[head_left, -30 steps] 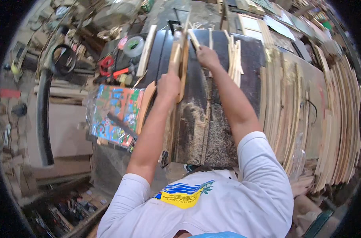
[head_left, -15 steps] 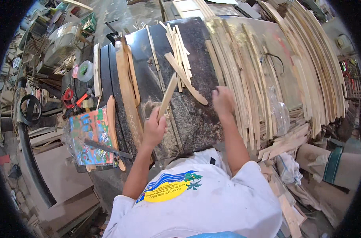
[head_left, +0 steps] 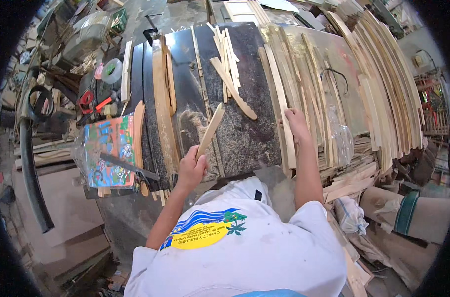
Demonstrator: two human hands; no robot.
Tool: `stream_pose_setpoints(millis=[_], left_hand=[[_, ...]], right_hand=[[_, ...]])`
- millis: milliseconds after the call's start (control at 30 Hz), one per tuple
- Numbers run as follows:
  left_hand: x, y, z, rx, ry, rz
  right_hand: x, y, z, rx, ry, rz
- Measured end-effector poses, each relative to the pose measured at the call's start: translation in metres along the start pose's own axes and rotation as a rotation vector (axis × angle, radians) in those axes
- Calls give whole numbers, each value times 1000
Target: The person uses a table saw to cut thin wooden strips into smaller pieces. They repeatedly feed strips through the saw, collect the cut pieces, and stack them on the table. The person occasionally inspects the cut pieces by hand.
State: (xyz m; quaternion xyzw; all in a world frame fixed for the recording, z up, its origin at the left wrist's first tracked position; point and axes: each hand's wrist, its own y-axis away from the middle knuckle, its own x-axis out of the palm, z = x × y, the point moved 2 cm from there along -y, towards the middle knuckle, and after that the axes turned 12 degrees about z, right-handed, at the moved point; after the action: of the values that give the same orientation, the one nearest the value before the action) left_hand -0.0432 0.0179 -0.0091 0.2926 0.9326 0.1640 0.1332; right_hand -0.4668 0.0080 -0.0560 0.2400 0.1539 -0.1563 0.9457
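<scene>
My left hand (head_left: pixel 194 167) is closed around a short pale wooden strip (head_left: pixel 211 127), tilted up over the dark worktop (head_left: pixel 247 146) strewn with sawdust. At the worktop's right edge, my right hand (head_left: pixel 297 126) grips a long pale strip (head_left: pixel 274 72) that lies lengthwise among other lengths of timber. Between my hands, farther back, a curved wooden piece (head_left: pixel 244 106) rests aslant beside a bundle of thin offcuts (head_left: pixel 228 59). A long tan board (head_left: pixel 164 111) runs along the top to the left of my left hand.
At left are a colourful sheet under plastic (head_left: pixel 105 138) with a dark bar (head_left: pixel 123 164) across it, red tools (head_left: pixel 86 101), tape rolls (head_left: pixel 111 72) and a black hose (head_left: pixel 34 180). Stacked long boards (head_left: pixel 393 84) fill the right, above a white sack (head_left: pixel 351 215) and offcuts.
My left hand has drawn toward me with the short strip. My right hand has released a piece near the offcuts, moved right and closed on a long strip. The view has shifted.
</scene>
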Motion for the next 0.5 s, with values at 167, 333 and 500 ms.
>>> stream_pose_setpoints(millis=[167,333,500], left_hand=[[14,15,22,-93,107,45],[32,19,25,-87,221,113],[49,-13,45,-10,-168,-80]], right_hand=[[25,33,30,94,-415,91],[38,38,10,66,-617,168],[66,58,31,4,-681,128]])
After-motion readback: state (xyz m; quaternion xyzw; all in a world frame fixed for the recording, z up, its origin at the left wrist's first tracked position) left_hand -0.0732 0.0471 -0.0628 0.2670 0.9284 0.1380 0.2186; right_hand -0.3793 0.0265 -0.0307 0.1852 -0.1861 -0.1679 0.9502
